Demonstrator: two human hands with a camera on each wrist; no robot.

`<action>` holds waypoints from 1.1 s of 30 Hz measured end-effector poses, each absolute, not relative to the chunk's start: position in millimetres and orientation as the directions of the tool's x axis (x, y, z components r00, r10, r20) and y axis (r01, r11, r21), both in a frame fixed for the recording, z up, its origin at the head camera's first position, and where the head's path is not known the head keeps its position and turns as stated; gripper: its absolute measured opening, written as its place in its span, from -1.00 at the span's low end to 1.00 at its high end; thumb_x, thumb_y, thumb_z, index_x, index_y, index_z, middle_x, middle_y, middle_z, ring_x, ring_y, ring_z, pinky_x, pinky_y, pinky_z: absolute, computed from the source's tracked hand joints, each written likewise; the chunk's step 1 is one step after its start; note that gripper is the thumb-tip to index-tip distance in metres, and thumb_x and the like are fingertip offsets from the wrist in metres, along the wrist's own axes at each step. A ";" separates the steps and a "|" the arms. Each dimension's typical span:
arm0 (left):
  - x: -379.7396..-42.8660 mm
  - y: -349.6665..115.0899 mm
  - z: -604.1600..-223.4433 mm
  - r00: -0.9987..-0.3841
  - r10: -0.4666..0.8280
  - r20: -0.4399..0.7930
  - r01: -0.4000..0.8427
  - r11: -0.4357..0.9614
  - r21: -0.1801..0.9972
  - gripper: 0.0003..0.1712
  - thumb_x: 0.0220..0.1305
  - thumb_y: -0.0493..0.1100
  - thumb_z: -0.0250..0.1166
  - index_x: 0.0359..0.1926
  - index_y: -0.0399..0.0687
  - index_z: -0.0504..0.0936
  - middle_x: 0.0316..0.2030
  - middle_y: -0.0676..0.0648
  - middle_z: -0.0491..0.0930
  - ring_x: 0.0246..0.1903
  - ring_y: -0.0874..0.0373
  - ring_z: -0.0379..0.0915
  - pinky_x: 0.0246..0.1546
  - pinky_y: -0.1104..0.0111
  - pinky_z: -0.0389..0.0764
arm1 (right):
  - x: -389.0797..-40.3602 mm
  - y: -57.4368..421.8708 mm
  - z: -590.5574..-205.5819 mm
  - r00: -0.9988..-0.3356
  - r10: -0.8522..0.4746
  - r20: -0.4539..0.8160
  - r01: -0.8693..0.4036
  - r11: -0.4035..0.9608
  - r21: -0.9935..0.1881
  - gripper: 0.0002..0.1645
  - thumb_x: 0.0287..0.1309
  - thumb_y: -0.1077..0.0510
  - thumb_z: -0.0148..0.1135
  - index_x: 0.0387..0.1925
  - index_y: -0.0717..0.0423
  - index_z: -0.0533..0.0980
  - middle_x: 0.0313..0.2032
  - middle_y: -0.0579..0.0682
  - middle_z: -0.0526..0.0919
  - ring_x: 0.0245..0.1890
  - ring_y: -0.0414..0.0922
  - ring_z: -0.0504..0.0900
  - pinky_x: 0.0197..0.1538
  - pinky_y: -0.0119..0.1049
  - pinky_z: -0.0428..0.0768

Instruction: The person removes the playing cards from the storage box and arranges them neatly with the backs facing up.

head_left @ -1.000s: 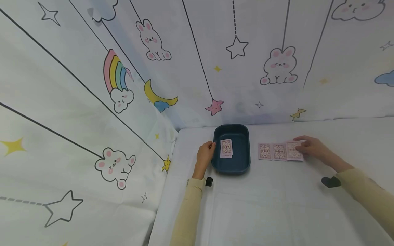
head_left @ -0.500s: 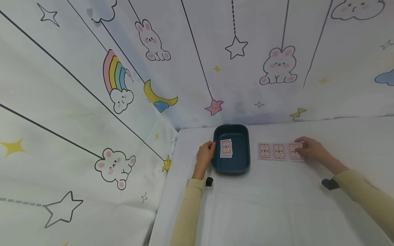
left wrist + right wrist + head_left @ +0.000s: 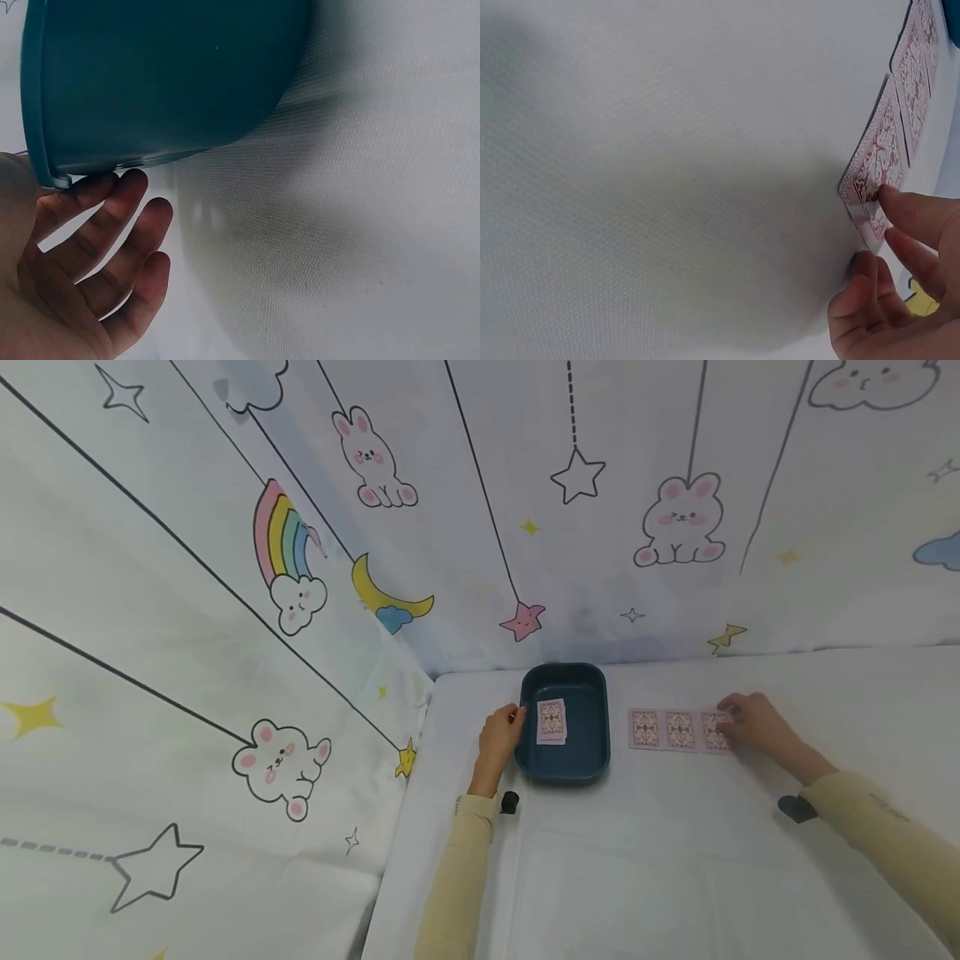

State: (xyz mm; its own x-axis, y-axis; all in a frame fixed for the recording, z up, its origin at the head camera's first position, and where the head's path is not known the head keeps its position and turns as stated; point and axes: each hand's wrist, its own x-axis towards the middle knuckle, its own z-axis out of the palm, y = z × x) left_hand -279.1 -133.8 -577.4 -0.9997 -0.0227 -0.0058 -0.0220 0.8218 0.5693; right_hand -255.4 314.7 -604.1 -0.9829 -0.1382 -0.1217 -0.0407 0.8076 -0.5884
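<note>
In the head view my left hand (image 3: 500, 742) is at the left rim of a dark blue-green plastic tray (image 3: 596, 768). The left wrist view shows curled fingers against the underside of the tray's rim (image 3: 36, 97), the thumb mostly hidden. A small stack of face-down playing cards (image 3: 551, 722) lies inside the tray. To its right, three card backs form a row: a left card (image 3: 644, 729), a middle card (image 3: 680, 730) and a right card (image 3: 712, 732). My right hand (image 3: 759, 727) holds that right card by its outer edge, thumb on the patterned back (image 3: 881, 161).
A white cloth (image 3: 637, 868) covers the table. Behind and to the left hangs white fabric (image 3: 465, 568) printed with rabbits, stars and clouds, meeting the table just past the tray. Dark wrist devices (image 3: 797, 808) sit at both sleeves.
The right card has gone from slightly raised to flat in the row, shifting first right, then a little left against the middle card with my right hand. My left hand and the tray stay put.
</note>
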 end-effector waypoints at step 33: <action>-278.3 -132.5 -576.0 -0.999 -0.037 -0.006 -0.033 0.810 0.585 -0.62 0.53 0.10 0.05 -0.26 -0.04 0.61 -0.47 -0.02 0.54 -0.55 0.17 0.36 -0.55 0.39 0.30 | -264.4 241.1 -549.9 -0.962 -0.251 -0.106 -0.105 0.701 -0.706 -0.09 0.39 -0.22 0.15 0.41 0.36 0.17 0.30 0.47 0.32 0.28 0.42 0.36 0.26 0.31 0.37</action>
State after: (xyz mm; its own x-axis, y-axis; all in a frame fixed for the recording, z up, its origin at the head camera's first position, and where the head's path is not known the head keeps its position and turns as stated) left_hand -278.3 -132.5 -576.0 -0.9993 -0.0369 -0.0059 -0.0334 0.8102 0.5853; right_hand -264.4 241.1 -549.9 -0.9622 -0.2508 -0.1063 -0.1047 0.7006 -0.7058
